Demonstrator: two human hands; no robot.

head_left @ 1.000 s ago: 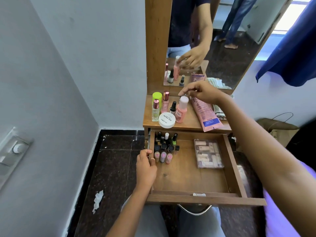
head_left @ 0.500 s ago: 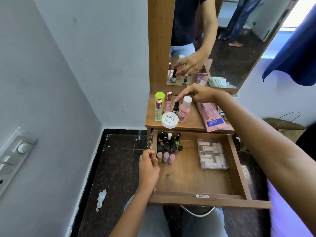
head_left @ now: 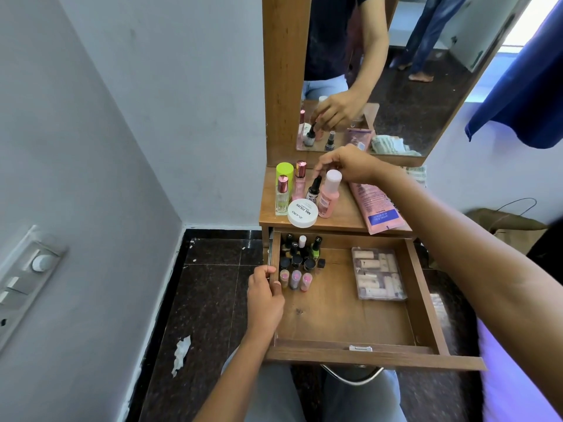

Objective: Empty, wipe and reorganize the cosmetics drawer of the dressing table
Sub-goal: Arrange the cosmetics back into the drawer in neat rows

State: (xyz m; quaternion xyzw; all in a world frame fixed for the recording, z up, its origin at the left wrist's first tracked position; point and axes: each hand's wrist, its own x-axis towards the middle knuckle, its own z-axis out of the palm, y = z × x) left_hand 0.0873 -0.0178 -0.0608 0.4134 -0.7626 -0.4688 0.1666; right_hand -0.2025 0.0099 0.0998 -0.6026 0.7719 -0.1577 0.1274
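White zudio "NAIL POLISH" jar (head_left: 302, 213); left hand (head_left: 265, 300) tight round drawer wall (head_left: 276, 257); right hand (head_left: 350, 167), grip unclear

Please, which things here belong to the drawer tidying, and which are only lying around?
Belong to the job: drawer, gripped at its left wall by the left hand; nail polish bottles and clear compartment case inside; dropper bottle under the right hand; white jar; pink tube.
Just lying about: crumpled paper; brown paper bag; switch panel.

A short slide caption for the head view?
Left hand grips the open drawer; right hand reaches over tabletop bottles.
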